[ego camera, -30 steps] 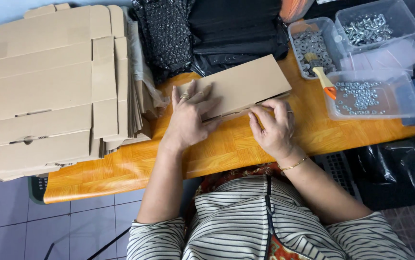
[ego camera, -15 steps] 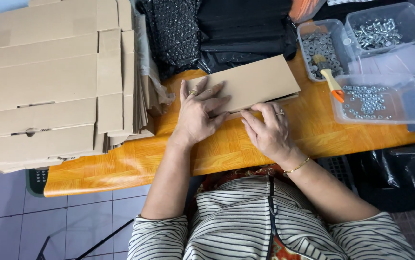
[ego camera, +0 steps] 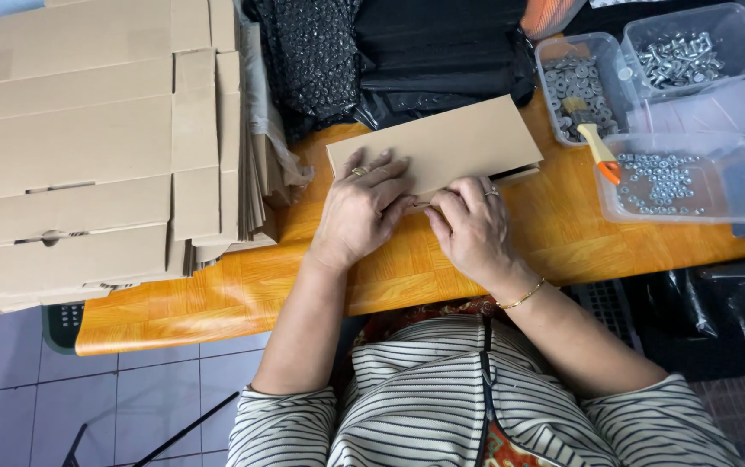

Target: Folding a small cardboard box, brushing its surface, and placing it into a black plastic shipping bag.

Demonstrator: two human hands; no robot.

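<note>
A: Brown cardboard, folded flat into a small box, lies on the orange wooden desk, tilted, its far end raised toward the clear bins.

B: Hands?

A: Left hand lies palm down on the box's near left corner, fingers spread, pressing. Right hand is just right of the left, fingers curled at the box's near edge; fingertips seem to pinch the edge or a flap, but the exact grip is hidden. The two hands nearly touch at the fingertips.

B: Left of the box?

A: A tall stack of flat cardboard sheets, well left of the box, overhanging the desk's edge.

B: Beyond the box?

A: Black bags, one bubble-textured, touching the box's far edge.

B: Right of the box?

A: Three clear plastic bins. The nearest holds small metal nuts; the one behind it holds washers; the farthest holds bolts. A brush with an orange handle bridges the first two.
</note>
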